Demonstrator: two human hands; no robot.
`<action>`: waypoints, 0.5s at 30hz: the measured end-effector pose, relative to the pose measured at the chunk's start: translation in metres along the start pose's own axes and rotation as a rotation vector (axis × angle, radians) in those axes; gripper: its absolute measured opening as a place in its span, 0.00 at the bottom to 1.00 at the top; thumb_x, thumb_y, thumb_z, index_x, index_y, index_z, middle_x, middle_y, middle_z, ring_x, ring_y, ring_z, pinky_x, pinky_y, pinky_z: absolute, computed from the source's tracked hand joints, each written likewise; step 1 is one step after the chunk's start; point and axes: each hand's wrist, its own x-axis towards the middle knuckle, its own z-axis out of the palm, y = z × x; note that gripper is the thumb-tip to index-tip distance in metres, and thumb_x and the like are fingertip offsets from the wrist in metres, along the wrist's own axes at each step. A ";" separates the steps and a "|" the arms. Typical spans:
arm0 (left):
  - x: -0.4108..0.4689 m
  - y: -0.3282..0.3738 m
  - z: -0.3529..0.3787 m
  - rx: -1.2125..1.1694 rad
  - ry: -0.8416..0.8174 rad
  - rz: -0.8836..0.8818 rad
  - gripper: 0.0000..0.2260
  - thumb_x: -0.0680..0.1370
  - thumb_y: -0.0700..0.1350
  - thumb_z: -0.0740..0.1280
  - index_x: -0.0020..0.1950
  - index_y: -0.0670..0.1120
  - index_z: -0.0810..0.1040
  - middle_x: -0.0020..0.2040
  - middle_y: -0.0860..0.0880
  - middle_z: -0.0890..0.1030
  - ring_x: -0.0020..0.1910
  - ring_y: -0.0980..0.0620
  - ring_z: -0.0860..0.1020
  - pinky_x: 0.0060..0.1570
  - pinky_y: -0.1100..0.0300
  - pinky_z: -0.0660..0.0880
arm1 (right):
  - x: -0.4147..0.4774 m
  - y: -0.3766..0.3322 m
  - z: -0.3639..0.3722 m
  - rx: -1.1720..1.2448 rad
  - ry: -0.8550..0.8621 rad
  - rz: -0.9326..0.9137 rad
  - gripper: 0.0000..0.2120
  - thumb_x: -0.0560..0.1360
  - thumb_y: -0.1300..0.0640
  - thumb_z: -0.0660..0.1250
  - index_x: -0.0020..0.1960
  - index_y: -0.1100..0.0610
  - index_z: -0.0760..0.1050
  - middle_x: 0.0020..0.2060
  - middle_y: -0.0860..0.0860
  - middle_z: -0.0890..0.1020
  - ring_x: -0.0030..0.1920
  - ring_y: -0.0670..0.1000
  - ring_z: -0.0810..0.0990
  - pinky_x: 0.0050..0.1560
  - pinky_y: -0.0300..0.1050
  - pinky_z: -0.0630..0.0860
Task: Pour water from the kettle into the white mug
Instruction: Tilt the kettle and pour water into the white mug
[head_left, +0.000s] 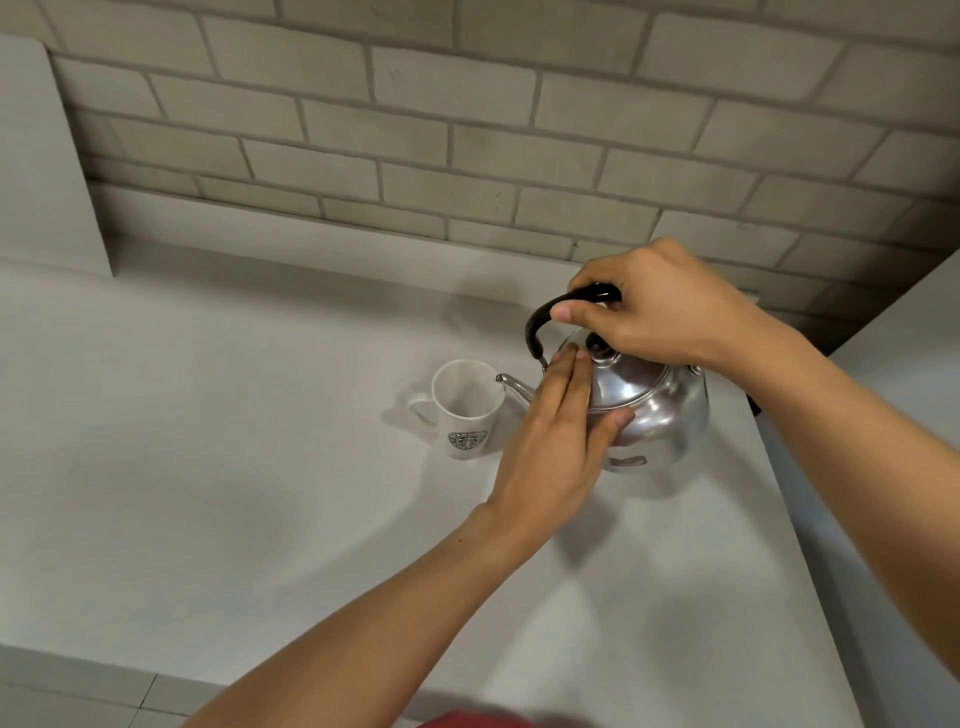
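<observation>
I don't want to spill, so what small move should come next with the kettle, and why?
Probably tip the kettle slightly further forward. The spout tip sits at the white mug rim, the right hand holds the handle, the left hand steadies the lid, and no stream shows.

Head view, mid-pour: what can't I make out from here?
- Water level in the white mug: inside looks pale; no stream is visible at the spout, too small to tell.
- Kettle front and lid edge: covered by the left hand.
- Handle top: wrapped by the right hand.
- Red shape at the bottom edge: cut off, blurred.
</observation>
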 end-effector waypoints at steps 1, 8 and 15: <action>0.000 -0.001 0.000 -0.019 0.004 -0.007 0.30 0.85 0.55 0.60 0.83 0.42 0.57 0.84 0.45 0.58 0.82 0.50 0.56 0.70 0.77 0.46 | 0.001 -0.002 0.000 -0.010 -0.012 -0.008 0.17 0.79 0.39 0.68 0.54 0.51 0.87 0.32 0.48 0.83 0.36 0.52 0.80 0.42 0.51 0.79; -0.002 -0.001 0.003 -0.138 0.008 -0.055 0.31 0.85 0.58 0.57 0.84 0.45 0.56 0.85 0.48 0.57 0.83 0.54 0.55 0.75 0.73 0.51 | 0.012 -0.012 -0.002 -0.080 -0.078 -0.027 0.18 0.79 0.38 0.68 0.54 0.51 0.87 0.37 0.51 0.86 0.41 0.54 0.81 0.41 0.51 0.78; 0.003 0.002 0.000 -0.231 0.034 -0.072 0.30 0.85 0.59 0.57 0.84 0.48 0.57 0.83 0.50 0.61 0.82 0.55 0.60 0.77 0.61 0.61 | 0.026 -0.020 -0.008 -0.109 -0.114 -0.035 0.18 0.78 0.37 0.69 0.55 0.50 0.86 0.41 0.52 0.86 0.43 0.55 0.78 0.45 0.52 0.79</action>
